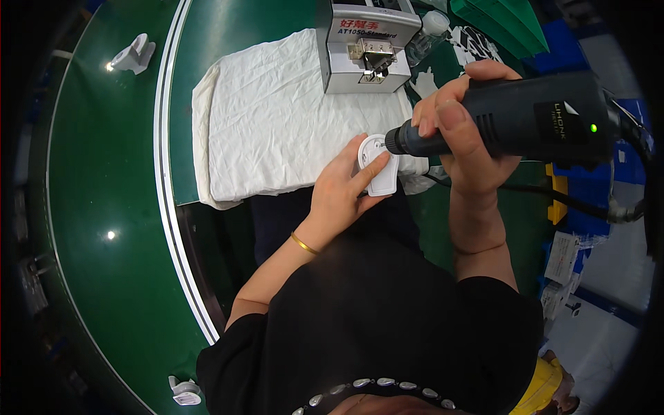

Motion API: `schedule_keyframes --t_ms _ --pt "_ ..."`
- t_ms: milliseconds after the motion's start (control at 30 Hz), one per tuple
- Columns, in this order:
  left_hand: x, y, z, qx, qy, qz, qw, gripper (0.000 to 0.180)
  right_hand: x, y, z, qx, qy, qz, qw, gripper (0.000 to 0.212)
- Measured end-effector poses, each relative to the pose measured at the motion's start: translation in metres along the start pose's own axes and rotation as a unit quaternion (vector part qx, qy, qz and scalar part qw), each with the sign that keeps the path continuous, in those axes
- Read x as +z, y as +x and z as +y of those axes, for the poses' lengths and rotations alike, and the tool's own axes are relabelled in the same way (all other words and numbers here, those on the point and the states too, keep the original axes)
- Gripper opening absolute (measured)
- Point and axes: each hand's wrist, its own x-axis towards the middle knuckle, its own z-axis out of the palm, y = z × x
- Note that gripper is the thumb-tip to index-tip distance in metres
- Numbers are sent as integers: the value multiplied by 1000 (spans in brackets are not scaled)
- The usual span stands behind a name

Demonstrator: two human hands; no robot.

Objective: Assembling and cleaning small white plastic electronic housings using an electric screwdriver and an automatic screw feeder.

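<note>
Between the thumb and fingers of my left hand is a small white plastic housing, rounded at one end, held just off the front edge of a padded white cloth. My right hand is wrapped round a black electric screwdriver, which lies nearly level with a green light lit at its rear. Its tip points left and meets the rounded end of the housing. Whether a screw sits under the tip is too small to tell.
A grey screw feeder stands at the cloth's far edge. Beside it are a clear jar and a green bin. The screwdriver's black cable hangs at the right. White plastic parts lie on the green conveyor belt at left.
</note>
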Motion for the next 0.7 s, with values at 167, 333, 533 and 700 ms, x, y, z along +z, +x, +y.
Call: schedule_keyframes --t_ms 167,333,533,700 --pt "1 2 1 -2 -2 5 1000 72 1 0 6 3 -9 -6 1000 42" --pt "2 2 1 -10 -4 -2 1000 74 8 -2 11 -15 48 43 998 42" --pt "3 0 0 -19 -17 -9 1000 78 11 -3 12 8 79 32 996 42" --pt "5 -5 -4 -4 -29 -2 1000 78 16 -10 13 2 64 26 998 40"
